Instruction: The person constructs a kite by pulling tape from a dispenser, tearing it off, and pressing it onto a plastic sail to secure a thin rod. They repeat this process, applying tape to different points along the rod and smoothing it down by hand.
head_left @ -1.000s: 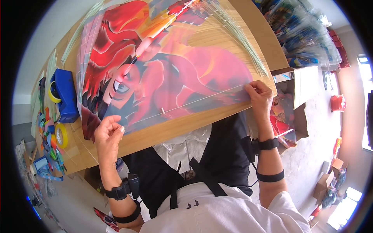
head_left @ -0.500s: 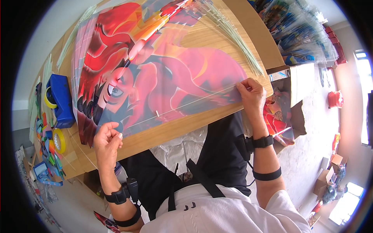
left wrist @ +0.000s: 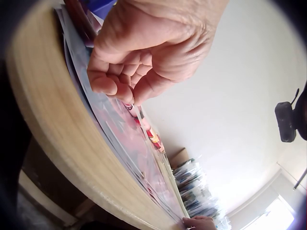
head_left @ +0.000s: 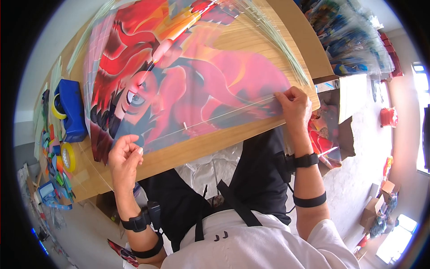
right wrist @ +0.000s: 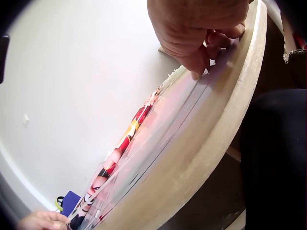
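A large printed film sheet (head_left: pixel 233 80), red and pink with a cartoon eye, lies on the wooden table. Across its near part runs a thin pale rod (head_left: pixel 215 117) with a short white tube (head_left: pixel 185 126) on it. At the near left corner my left hand (head_left: pixel 124 157) pinches the rod's left end between thumb and index finger; the left wrist view shows this pinch (left wrist: pixel 135 103) close up. On the right, my right hand (head_left: pixel 295 107) pinches near the other end, fingertips low over the sheet. In the right wrist view its palm side is partly hidden.
A blue tape dispenser (head_left: pixel 71 110) and a yellow tape roll (head_left: pixel 68 157) stand at the table's left side. Bundles of pale rods (head_left: pixel 277 40) lie along the far right edge. Beyond is a cardboard box (head_left: pixel 309 36) beside plastic-wrapped packs (head_left: pixel 354 40).
My right fingertips have shifted slightly left along the rod, with the index finger straighter. The left hand keeps its pinch almost in place. The head view swayed a little and came back.
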A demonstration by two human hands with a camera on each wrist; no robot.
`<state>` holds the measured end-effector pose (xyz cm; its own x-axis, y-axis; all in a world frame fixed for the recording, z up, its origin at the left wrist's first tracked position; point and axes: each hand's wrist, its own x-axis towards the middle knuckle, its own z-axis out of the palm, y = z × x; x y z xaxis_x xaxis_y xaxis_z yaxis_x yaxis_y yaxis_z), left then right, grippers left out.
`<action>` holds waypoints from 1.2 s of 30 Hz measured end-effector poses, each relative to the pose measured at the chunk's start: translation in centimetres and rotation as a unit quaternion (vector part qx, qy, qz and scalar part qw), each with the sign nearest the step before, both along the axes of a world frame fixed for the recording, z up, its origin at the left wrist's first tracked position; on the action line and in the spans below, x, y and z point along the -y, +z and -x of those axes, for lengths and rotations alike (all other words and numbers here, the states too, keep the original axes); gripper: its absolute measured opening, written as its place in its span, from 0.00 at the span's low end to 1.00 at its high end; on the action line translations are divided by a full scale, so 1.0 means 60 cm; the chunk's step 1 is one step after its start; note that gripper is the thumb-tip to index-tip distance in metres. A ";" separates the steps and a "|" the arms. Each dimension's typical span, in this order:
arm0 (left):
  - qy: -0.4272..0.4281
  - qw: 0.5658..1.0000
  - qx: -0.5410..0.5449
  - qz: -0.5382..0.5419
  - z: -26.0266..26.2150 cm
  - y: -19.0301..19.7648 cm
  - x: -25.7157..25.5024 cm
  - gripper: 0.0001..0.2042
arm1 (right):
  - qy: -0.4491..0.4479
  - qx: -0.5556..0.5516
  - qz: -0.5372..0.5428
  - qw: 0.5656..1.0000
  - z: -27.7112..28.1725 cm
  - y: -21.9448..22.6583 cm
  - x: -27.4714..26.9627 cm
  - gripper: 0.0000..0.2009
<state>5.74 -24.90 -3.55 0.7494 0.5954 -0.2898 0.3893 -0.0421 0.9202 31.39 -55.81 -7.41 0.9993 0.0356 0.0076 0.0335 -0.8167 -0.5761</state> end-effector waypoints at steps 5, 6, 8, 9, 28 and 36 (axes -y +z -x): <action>0.016 0.999 0.019 -0.033 -0.004 -0.010 -0.003 0.11 | 0.013 0.019 0.025 0.999 -0.006 -0.006 0.004 0.14; 0.023 0.999 0.014 -0.039 -0.003 -0.014 -0.005 0.11 | 0.016 0.018 0.027 0.999 -0.008 -0.007 0.005 0.14; 0.005 0.998 -0.011 -0.061 -0.004 -0.022 -0.007 0.09 | 0.014 0.024 0.036 0.999 -0.010 -0.011 0.006 0.15; 0.009 0.998 -0.016 -0.057 -0.006 -0.015 -0.004 0.08 | 0.016 0.020 0.038 0.999 -0.010 -0.010 0.005 0.15; 0.019 0.991 -0.033 -0.124 -0.017 -0.028 -0.004 0.03 | 0.053 0.012 0.024 0.998 -0.025 -0.012 0.013 0.17; 0.004 0.991 -0.044 -0.125 -0.026 -0.027 -0.004 0.05 | 0.058 0.012 0.018 0.998 -0.025 -0.012 0.014 0.18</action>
